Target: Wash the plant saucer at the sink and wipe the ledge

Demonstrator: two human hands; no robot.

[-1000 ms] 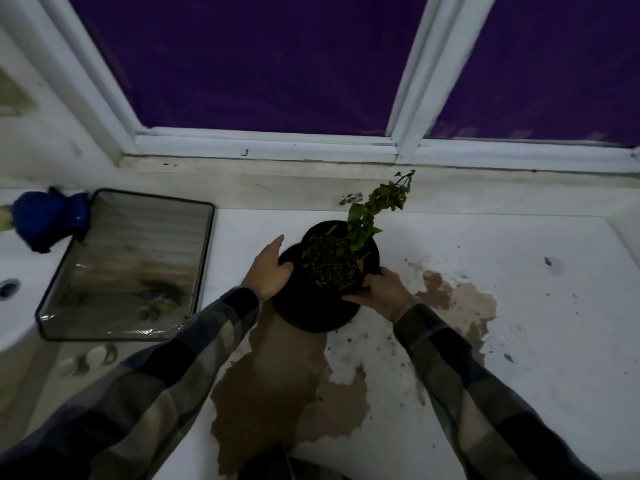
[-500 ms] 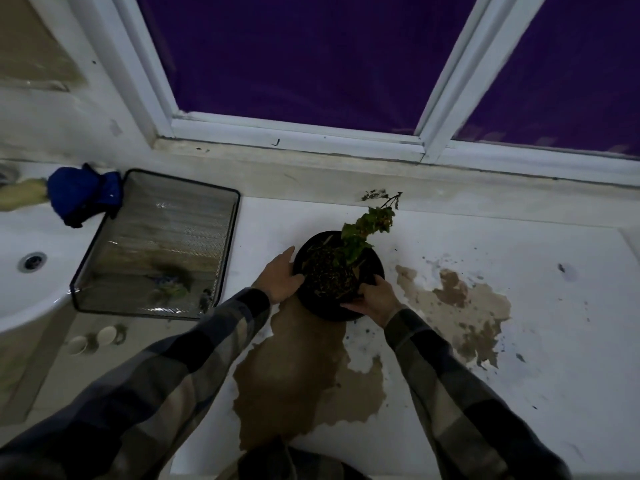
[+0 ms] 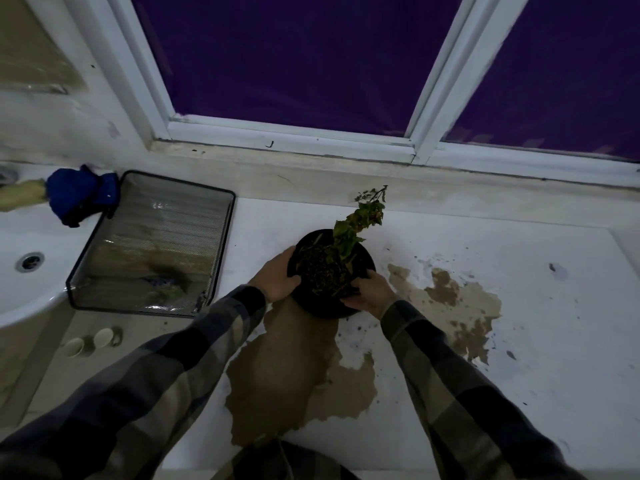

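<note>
**Both hands clasp the potted plant on the stained ledge**

The left hand (image 3: pixel 277 277) curls round the left side of the black plant pot (image 3: pixel 325 275), fingers wrapped on its wall. The right hand (image 3: pixel 369 294) grips the pot's near right edge, fingers bent over the rim. Between the two hands the pot stands upright, filled with dark soil, and a thin leafy plant (image 3: pixel 360 216) leans away to the right beyond them. The black saucer (image 3: pixel 322 312) shows as a dark curve under the pot, just below the wrists; in the dim light I cannot tell whether pot and saucer touch. Everything sits on the white ledge (image 3: pixel 536 323). A brown puddle (image 3: pixel 287 375) spreads from under the pot toward the person, between the sleeves, and a second brown stain (image 3: pixel 460 306) lies right of the right hand. Well left of the left hand stands a wire mesh tray (image 3: pixel 223 244), with a blue cloth (image 3: pixel 78 195) at its far corner and the white sink (image 3: pixel 20 292) beyond it.
</note>
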